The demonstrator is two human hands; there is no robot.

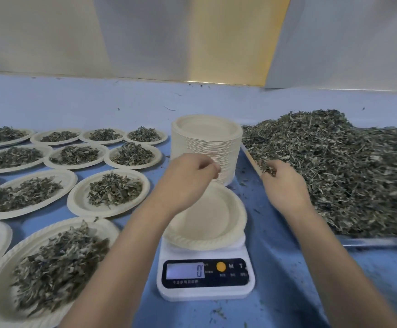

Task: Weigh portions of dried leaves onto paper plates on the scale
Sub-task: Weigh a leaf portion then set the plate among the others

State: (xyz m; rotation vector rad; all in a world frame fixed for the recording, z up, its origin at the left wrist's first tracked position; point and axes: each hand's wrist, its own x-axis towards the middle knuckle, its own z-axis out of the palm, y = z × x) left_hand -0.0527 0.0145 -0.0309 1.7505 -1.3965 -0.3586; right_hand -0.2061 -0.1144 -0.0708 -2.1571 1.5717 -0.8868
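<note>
Two bare hands are at work: the right hand (284, 185) clutches a tuft of dried leaves (334, 166) at the near edge of the heaped tray (370, 241). The left hand (188, 178) hangs curled over the empty paper plate (207, 223) on the scale (205, 290), which reads 0; whether it holds anything I cannot tell. Behind stands a stack of plates (207, 143), with filled plates (108, 192) off to the left

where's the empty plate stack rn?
Head view, centre: the stack of empty paper plates stands behind the scale, left of the leaf tray, partly behind the left hand.

A paper plate (207, 218) tops the scale (205, 295) — display (185, 271) 0.
</note>
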